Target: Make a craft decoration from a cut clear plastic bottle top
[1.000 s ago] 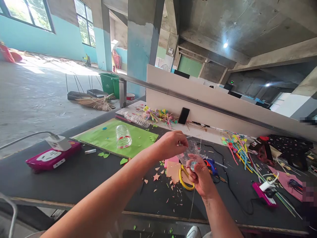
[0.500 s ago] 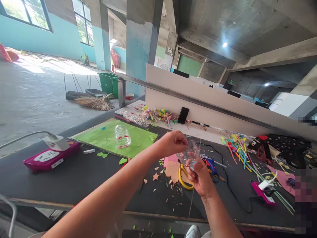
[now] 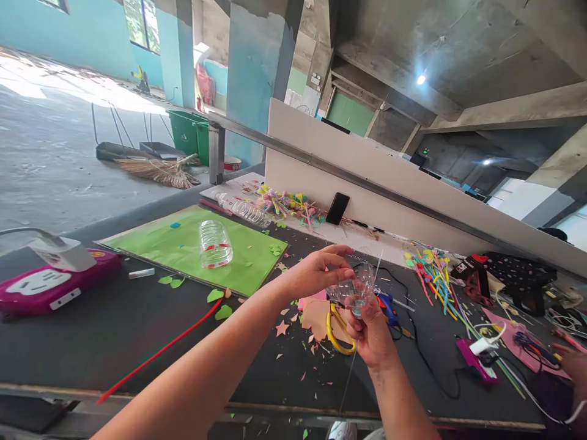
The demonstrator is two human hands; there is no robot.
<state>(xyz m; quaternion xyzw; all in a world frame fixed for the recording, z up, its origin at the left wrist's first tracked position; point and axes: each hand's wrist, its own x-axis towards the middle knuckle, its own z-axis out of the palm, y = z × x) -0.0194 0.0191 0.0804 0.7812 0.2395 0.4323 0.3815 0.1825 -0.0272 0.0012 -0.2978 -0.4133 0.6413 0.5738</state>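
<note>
My right hand [image 3: 372, 333] grips the neck end of a clear cut plastic bottle piece [image 3: 355, 287] held above the dark table [image 3: 114, 330]. My left hand [image 3: 318, 272] pinches at the piece's upper rim, fingers closed on it. A thin wire [image 3: 348, 376] hangs down from the piece past the table edge. Yellow-handled scissors [image 3: 337, 333] lie on pink paper scraps [image 3: 316, 315] just beneath my hands. A blue glue gun [image 3: 389, 304] lies right of them.
A green sheet [image 3: 183, 247] carries a clear bottle section [image 3: 214, 244]. A pink power strip [image 3: 41, 287] sits far left, a red pipe cleaner [image 3: 160, 351] near the front edge. Coloured pipe cleaners [image 3: 435, 275], a phone [image 3: 338, 209] and a white partition [image 3: 389, 183] stand behind. Another person's hand [image 3: 573, 366] shows far right.
The view has tipped down and shifted left, bringing the red pipe cleaner into sight. My hands stay together on the bottle piece, which has tilted slightly lower.
</note>
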